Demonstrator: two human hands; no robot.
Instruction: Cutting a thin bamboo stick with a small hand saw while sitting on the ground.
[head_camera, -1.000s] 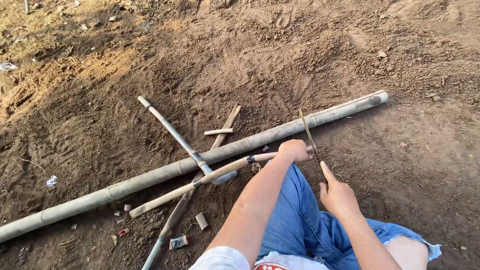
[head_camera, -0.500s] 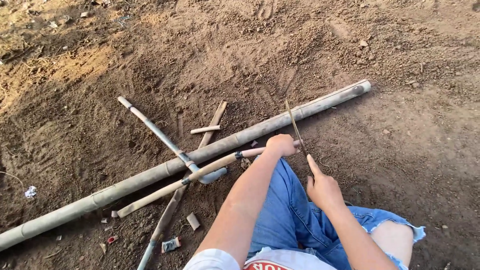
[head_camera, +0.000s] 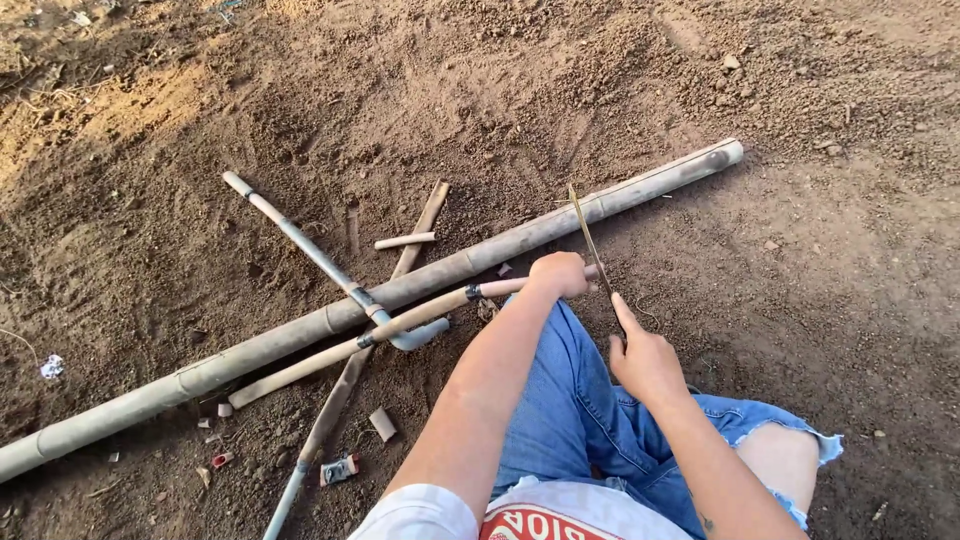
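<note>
1. Thin cane (head_camera: 420, 318) lying aslant on the dirt (head_camera: 800, 250), near end gripped in the left hand (head_camera: 560, 274), fist closed around it.
2. Right hand (head_camera: 645, 362) wrapped on a slim blade (head_camera: 588, 240), forefinger stretched along it, tip crossing the long bamboo pole (head_camera: 300, 332).
3. Grey pipe (head_camera: 310, 252) and split slat (head_camera: 420, 228) crowding the left.
4. Bare soil open beyond the pole's far end and to the right.

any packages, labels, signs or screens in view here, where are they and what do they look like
No screens or signs.
Small wrapper-like scrap: on the soil by the lower end of the thin stick, red and grey, crumpled; too small to be sure.
White scrap: far left on the dirt, crumpled.
Shirt print: bottom edge, red band with white lettering on a white shirt.
</note>
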